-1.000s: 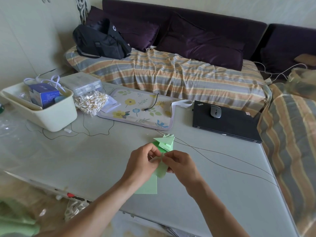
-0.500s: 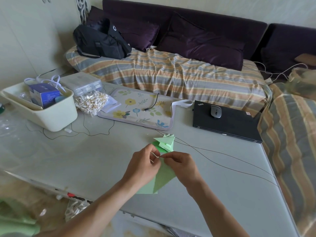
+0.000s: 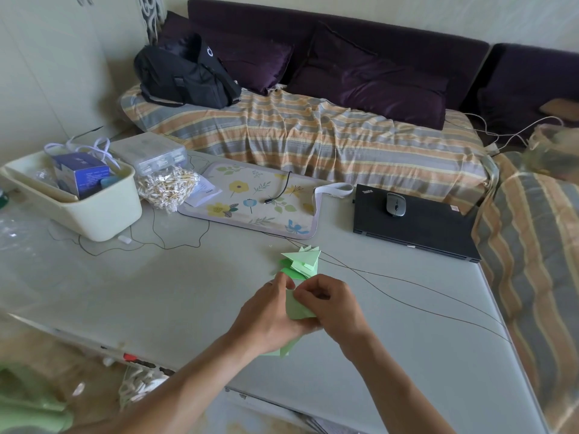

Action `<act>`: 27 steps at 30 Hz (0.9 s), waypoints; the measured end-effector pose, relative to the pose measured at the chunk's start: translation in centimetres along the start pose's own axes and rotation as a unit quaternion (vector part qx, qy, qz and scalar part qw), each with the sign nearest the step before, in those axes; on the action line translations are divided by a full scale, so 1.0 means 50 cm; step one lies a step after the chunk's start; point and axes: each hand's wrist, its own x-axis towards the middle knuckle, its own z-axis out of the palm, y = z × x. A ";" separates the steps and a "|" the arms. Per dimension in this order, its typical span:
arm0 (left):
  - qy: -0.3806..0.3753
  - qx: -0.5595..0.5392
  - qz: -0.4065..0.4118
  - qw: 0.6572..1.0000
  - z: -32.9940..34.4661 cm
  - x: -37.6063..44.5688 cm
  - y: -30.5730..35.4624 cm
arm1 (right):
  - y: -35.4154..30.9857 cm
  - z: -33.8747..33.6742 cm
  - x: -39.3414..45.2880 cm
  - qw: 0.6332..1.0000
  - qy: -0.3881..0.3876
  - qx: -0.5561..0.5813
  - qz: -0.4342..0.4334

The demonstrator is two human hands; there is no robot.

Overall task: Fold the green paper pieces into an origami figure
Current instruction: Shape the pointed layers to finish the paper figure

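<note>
Closest of all, two bare forearms reach in over the near edge of the grey desk (image 3: 156, 292), and both hands meet on one piece of light green paper (image 3: 296, 308), which serves as the landmark for the rest. Left of it, the left hand (image 3: 266, 317) has its grip closed on the sheet, thumb on top and fingers underneath. Right of it, the right hand (image 3: 332, 305) pinches the upper corner with its fingertips (image 3: 299, 294) curled down onto the fold; both grips are tight on the paper, with no gap showing. A lower corner of green pokes out below the left hand, lying against the desk. Just beyond the paper, a small heap of folded green pieces (image 3: 302, 261) sits on the desk, apart from the hands. Thin dark cables (image 3: 407, 303) run off to the right of the paper. Farther back and to the left stand a cream bin (image 3: 94, 214) holding a blue box (image 3: 82, 175) and a bag of small pale sticks (image 3: 167, 189). Straight behind lies a flowered mat (image 3: 260, 202); behind and to the right, a closed black laptop (image 3: 416, 227) carries a grey mouse (image 3: 395, 204). Farthest off, a striped sofa cover (image 3: 313, 136) bears a black bag (image 3: 185, 76) and purple cushions (image 3: 369, 79).
</note>
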 end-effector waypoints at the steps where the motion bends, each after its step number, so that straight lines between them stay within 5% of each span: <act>1: 0.004 0.001 -0.003 1.000 0.000 -0.001 0.001 | 0.000 0.000 0.000 1.000 -0.002 0.002 -0.001; 7: 0.036 -0.006 -0.014 0.999 -0.010 -0.001 0.001 | 0.002 -0.002 0.002 1.000 0.005 -0.008 -0.014; 15: -0.027 0.065 0.001 0.998 -0.005 -0.009 0.007 | 0.003 0.001 0.002 1.000 0.008 -0.013 -0.014; 27: 0.065 -0.038 -0.016 0.997 -0.023 0.009 -0.001 | 0.004 -0.001 0.005 1.000 0.018 -0.010 -0.012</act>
